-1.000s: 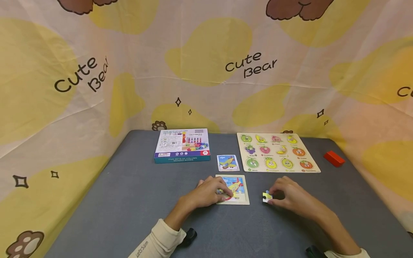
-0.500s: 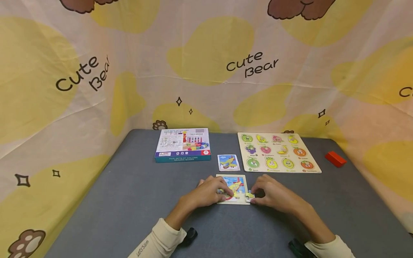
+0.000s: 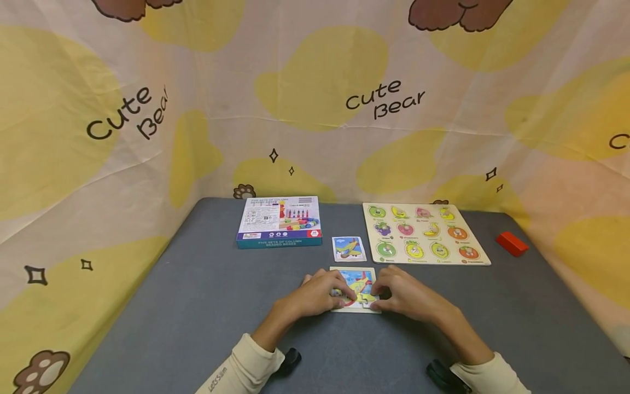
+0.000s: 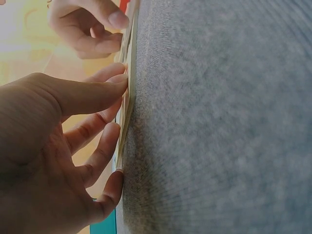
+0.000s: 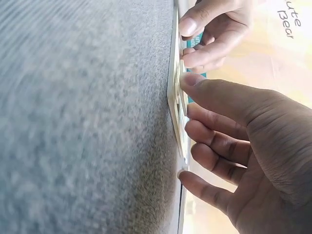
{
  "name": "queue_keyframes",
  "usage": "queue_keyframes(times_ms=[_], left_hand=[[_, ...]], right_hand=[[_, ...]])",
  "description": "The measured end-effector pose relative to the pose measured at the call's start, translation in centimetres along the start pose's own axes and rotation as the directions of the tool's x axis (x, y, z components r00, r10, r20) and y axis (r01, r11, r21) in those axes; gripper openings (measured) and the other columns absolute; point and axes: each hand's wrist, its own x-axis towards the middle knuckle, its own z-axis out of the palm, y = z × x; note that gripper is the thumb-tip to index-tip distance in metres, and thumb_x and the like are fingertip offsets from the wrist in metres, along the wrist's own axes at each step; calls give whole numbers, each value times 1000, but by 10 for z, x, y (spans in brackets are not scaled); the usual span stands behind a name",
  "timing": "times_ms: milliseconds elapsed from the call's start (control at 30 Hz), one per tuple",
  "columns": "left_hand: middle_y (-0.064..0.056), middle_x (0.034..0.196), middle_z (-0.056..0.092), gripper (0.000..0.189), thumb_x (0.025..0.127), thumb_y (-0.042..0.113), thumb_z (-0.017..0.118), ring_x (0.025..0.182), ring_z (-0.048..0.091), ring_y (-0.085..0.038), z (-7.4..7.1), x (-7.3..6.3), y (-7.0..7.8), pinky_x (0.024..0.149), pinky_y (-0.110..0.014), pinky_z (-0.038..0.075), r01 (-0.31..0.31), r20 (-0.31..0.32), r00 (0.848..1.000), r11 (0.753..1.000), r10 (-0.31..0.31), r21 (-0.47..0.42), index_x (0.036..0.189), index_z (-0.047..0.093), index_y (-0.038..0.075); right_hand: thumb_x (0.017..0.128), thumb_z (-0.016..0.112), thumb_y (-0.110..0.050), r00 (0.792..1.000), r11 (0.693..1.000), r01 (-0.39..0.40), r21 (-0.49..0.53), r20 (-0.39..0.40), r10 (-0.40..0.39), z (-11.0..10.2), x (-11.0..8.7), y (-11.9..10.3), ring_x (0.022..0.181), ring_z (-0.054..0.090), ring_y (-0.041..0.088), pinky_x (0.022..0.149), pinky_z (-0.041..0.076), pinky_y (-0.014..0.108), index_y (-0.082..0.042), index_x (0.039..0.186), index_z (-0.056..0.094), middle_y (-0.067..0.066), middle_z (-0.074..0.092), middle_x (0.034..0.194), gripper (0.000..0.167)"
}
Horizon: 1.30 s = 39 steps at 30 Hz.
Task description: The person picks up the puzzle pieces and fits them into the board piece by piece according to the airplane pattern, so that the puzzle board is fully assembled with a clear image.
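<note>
A small wooden jigsaw board (image 3: 354, 310) with an airplane picture lies on the table. My left hand (image 3: 317, 294) rests on its left part, thumb and fingertips touching the top. My right hand (image 3: 410, 293) pinches a yellow-and-white puzzle piece (image 3: 367, 303) over the board's lower right corner. In the right wrist view the piece (image 5: 184, 100) sits slightly raised and tilted above the board, between thumb and fingers. Its far side is partly hidden by the fingers. Just behind the board lies a card (image 3: 349, 249) with a matching airplane picture.
A boxed bead set (image 3: 279, 223) stands at the back left. Toward the back right lies a wooden fruit puzzle board (image 3: 425, 234), with a red block (image 3: 512, 244) beyond it. Patterned cloth (image 3: 315, 98) hangs behind the grey table (image 3: 221, 306).
My right hand has moved left with the puzzle piece, from the bare table to over the board's lower right corner. The left hand has stayed in place on the board.
</note>
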Motion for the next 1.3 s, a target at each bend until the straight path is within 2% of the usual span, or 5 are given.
queue_keyframes(times_ms=[367, 567, 767, 1300], left_hand=[[9, 118, 69, 20, 98, 19, 77, 108, 51, -13, 1, 1, -2, 84, -42, 32, 5, 5, 1000, 1000, -5, 3, 114, 84, 28], [9, 118, 69, 20, 98, 18, 77, 108, 51, -13, 1, 1, -2, 84, -42, 32, 3, -1, 1000, 1000, -3, 7, 113, 84, 28], [10, 116, 68, 19, 98, 18, 77, 106, 51, -12, 1, 0, -2, 84, -41, 32, -6, -2, 1000, 1000, 6, 4, 113, 84, 27], [9, 115, 68, 20, 98, 17, 77, 108, 51, -13, 1, 0, 0, 84, -41, 32, -20, 1, 1000, 1000, 20, 22, 114, 84, 27]], right_hand=[[89, 87, -31, 1000, 999, -14, 35, 11, 14, 2, 3, 0, 93, 55, 6, 85, 50, 34, -22, 101, 80, -15, 64, 94, 17], [90, 86, -29, 999, 998, 41, 47, 15, -41, 3, 5, 1, 88, 54, 6, 81, 46, 32, -21, 105, 81, -14, 63, 90, 17], [91, 85, -26, 998, 997, 64, 45, 14, -65, 4, 3, 2, 90, 55, 8, 81, 47, 32, -22, 103, 83, -13, 66, 94, 13], [93, 83, -22, 999, 997, 30, 76, 11, -31, 6, 4, 2, 85, 54, 8, 76, 45, 27, -20, 106, 84, -14, 64, 91, 13]])
